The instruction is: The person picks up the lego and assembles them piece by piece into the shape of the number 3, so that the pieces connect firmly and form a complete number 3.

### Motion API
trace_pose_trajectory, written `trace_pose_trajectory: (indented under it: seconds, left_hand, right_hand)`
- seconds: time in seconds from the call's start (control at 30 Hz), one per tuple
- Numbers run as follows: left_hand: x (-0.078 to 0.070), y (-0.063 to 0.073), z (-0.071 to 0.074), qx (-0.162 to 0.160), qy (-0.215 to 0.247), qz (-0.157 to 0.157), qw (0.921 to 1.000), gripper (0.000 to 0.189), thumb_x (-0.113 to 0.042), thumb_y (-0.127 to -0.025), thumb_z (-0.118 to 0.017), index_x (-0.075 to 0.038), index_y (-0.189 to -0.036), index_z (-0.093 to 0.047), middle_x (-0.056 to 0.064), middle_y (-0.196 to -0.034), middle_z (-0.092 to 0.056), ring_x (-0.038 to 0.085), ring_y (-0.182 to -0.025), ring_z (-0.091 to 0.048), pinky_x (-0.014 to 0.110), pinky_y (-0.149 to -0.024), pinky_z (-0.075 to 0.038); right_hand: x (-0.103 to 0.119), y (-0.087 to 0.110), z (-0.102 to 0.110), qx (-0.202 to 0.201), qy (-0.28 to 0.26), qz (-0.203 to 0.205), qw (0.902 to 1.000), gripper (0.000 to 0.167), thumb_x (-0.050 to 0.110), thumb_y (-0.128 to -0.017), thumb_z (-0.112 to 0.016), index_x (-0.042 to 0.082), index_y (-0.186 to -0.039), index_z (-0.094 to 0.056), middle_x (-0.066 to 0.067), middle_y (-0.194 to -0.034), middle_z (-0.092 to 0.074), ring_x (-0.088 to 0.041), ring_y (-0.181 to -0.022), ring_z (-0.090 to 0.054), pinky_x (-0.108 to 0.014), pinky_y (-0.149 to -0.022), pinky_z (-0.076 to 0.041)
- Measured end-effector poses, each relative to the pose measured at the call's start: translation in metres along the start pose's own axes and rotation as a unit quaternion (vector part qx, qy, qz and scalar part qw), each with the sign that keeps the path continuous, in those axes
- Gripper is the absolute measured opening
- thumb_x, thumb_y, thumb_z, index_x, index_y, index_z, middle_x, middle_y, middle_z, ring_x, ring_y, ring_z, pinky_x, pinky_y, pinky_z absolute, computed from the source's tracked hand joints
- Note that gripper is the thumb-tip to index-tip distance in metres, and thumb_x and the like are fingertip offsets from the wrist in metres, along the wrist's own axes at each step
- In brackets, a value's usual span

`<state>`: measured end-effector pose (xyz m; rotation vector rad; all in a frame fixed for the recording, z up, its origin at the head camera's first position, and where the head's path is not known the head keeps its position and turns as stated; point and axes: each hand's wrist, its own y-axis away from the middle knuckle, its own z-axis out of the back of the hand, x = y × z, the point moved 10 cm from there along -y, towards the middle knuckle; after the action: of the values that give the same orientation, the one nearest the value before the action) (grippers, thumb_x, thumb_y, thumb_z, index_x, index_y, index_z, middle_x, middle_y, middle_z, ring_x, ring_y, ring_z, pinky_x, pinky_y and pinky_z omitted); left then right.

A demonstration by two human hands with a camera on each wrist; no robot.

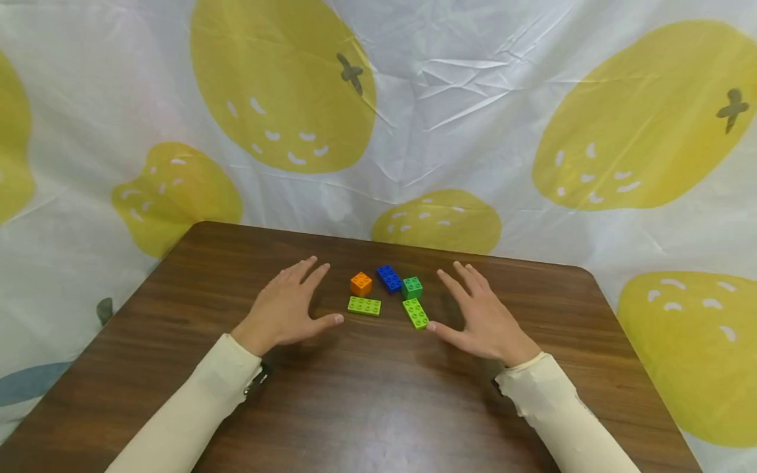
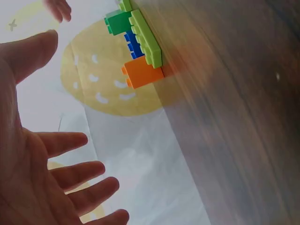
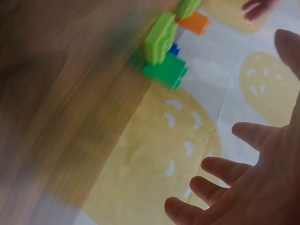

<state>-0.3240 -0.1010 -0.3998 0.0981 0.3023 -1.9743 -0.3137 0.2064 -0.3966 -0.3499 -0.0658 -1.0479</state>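
Several studded toy building bricks lie grouped on the table between my two hands. An orange brick stands at the left, with a flat lime green brick just in front of it. A blue brick lies behind, beside a square green brick. A second lime green brick lies angled at the front right. My left hand is spread left of the group, fingers apart and holding nothing. To the right, my right hand is likewise spread and holds nothing; its thumb tip appears close to the angled lime brick.
The dark wooden table has rounded far corners. Behind it hangs a white cloth printed with large yellow fruit, reaching down along the table's back and sides. Dark bands sit under both pale sleeves.
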Motion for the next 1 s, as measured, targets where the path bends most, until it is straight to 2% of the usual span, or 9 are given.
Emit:
trace_pose_trajectory:
  seconds: [0.1,0.2,0.33,0.43,0.6,1.0]
  left_hand:
    - [0.000,0.000,0.000,-0.009,0.018,0.005,0.9998,0.100,-0.075,-0.089,-0.067,-0.015,-0.164,-0.039,0.017,-0.171,-0.033,0.042,-0.153,-0.040,0.063,-0.117,-0.043]
    - [-0.001,0.000,0.001,-0.020,0.043,0.007,0.9988,0.093,-0.071,-0.089,-0.070,-0.015,-0.160,-0.045,0.016,-0.168,-0.039,0.041,-0.150,-0.044,0.065,-0.110,-0.049]
    - [-0.003,-0.002,0.001,-0.031,0.074,0.000,0.9968,0.084,-0.064,-0.091,-0.073,-0.012,-0.154,-0.052,0.016,-0.162,-0.047,0.040,-0.147,-0.048,0.062,-0.112,-0.049]
    - [-0.005,-0.003,0.000,-0.036,0.094,-0.010,0.9948,0.078,-0.059,-0.092,-0.075,-0.010,-0.149,-0.056,0.016,-0.157,-0.052,0.039,-0.143,-0.052,0.058,-0.116,-0.047]
    - [-0.006,-0.006,-0.002,-0.035,0.116,-0.021,0.9924,0.068,-0.052,-0.093,-0.078,-0.009,-0.142,-0.061,0.014,-0.146,-0.061,0.035,-0.136,-0.059,0.054,-0.115,-0.049]
    - [-0.012,-0.016,-0.021,-0.007,0.155,-0.047,0.9867,0.052,-0.038,-0.094,-0.081,-0.007,-0.133,-0.067,0.013,-0.133,-0.069,0.033,-0.124,-0.065,0.053,-0.109,-0.052]
  right_hand:
    - [0.004,-0.002,0.000,-0.002,-0.036,-0.003,0.9993,0.096,0.064,-0.093,-0.070,0.026,-0.169,-0.026,-0.015,-0.175,-0.022,-0.044,-0.161,-0.021,-0.070,-0.115,-0.040]
    - [0.006,-0.005,-0.001,-0.002,-0.066,-0.014,0.9977,0.092,0.062,-0.095,-0.070,0.026,-0.168,-0.028,-0.014,-0.174,-0.024,-0.041,-0.159,-0.025,-0.068,-0.116,-0.041]
    - [0.009,-0.009,-0.001,-0.008,-0.090,-0.018,0.9958,0.086,0.059,-0.097,-0.069,0.024,-0.167,-0.031,-0.013,-0.172,-0.029,-0.038,-0.157,-0.030,-0.066,-0.118,-0.039]
    - [0.011,-0.013,0.000,-0.020,-0.098,-0.008,0.9949,0.082,0.053,-0.098,-0.070,0.019,-0.164,-0.036,-0.014,-0.168,-0.036,-0.038,-0.154,-0.036,-0.064,-0.119,-0.039]
    - [0.014,-0.020,0.001,-0.040,-0.121,0.006,0.9918,0.075,0.043,-0.098,-0.075,0.013,-0.159,-0.044,-0.014,-0.159,-0.048,-0.036,-0.147,-0.047,-0.062,-0.117,-0.042]
    - [0.003,-0.033,-0.011,-0.041,-0.143,0.008,0.9888,0.064,0.034,-0.097,-0.077,0.009,-0.151,-0.055,-0.012,-0.147,-0.059,-0.034,-0.138,-0.056,-0.057,-0.112,-0.048]
